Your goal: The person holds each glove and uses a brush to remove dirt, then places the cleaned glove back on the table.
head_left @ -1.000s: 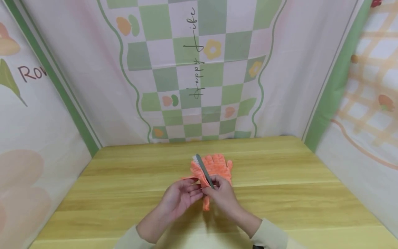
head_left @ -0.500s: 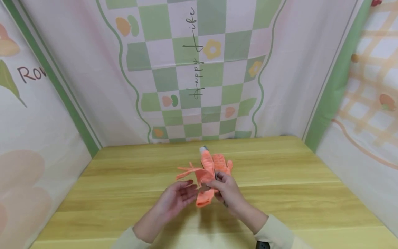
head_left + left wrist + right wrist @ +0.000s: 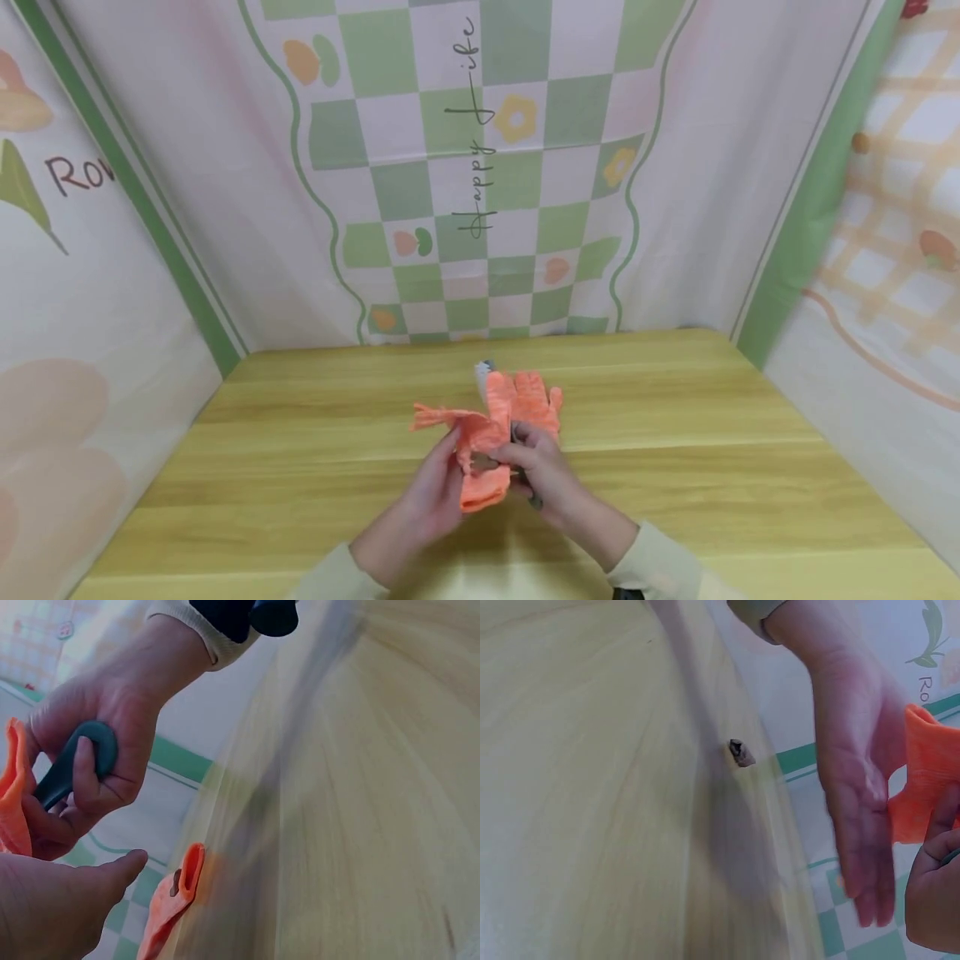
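My right hand (image 3: pixel 543 471) grips a brush by its dark green handle (image 3: pixel 67 766) and pinches an orange knitted glove against it. White bristles (image 3: pixel 482 379) of the brush show beyond the glove. The held glove (image 3: pixel 483 490) hangs with its cuff toward me, its fingers flopping left, and a brown patch on it. My left hand (image 3: pixel 429 492) is at the glove's left side, its thumb near the fabric; in the right wrist view the left hand's (image 3: pixel 855 772) fingers are straight. A second orange glove (image 3: pixel 534 404) lies flat on the table behind.
The wooden table (image 3: pixel 675 467) runs to a back curtain (image 3: pixel 510 183) with green checks, and printed cloth walls stand at both sides. A small dark brown thing (image 3: pixel 741 753) lies on the table in the right wrist view. The second glove's cuff bears a brown patch (image 3: pixel 175 883).
The held glove has been turned so it covers most of the brush, its cuff now toward me. My left hand came away from it, then moved back against its left side.
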Tool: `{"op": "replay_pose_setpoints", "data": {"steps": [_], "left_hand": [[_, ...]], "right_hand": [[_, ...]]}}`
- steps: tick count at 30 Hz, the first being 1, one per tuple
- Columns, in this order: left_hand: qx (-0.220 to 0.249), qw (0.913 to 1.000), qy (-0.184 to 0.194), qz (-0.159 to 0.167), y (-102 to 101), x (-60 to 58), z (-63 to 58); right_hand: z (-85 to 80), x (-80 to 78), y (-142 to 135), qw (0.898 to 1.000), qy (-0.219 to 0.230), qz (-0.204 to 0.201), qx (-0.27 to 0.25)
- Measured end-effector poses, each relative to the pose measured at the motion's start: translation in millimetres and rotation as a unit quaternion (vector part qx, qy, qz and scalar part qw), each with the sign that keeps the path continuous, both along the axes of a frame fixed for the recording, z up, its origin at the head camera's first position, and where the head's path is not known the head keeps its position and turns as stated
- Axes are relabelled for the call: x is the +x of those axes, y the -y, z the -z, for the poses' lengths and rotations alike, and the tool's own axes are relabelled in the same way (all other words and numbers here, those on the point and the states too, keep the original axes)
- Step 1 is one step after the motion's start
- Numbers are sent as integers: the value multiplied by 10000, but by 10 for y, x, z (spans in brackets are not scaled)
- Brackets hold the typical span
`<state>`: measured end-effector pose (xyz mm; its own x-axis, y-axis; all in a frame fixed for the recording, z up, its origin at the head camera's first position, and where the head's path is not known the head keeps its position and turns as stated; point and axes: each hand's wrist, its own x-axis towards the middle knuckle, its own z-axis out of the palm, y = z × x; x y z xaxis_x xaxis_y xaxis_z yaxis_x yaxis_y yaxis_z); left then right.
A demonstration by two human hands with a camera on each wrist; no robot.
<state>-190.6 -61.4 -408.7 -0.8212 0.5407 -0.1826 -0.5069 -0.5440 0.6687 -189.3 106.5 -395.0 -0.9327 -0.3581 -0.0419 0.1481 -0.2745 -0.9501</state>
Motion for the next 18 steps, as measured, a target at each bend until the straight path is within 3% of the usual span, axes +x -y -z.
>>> {"op": "replay_pose_setpoints", "data": {"steps": [6,11,18], "left_hand": [[88,9992,48,-386,13,10,-9],[228,9987,-164,-419,63,12,-28],[678,9970,137,-347,110,3,-13]], "right_hand": [[28,-10,3,9992,27,243,329],[20,-5,21,9931,-68,843,815],[20,-16,39,9824,-98,1419,1210]]}}
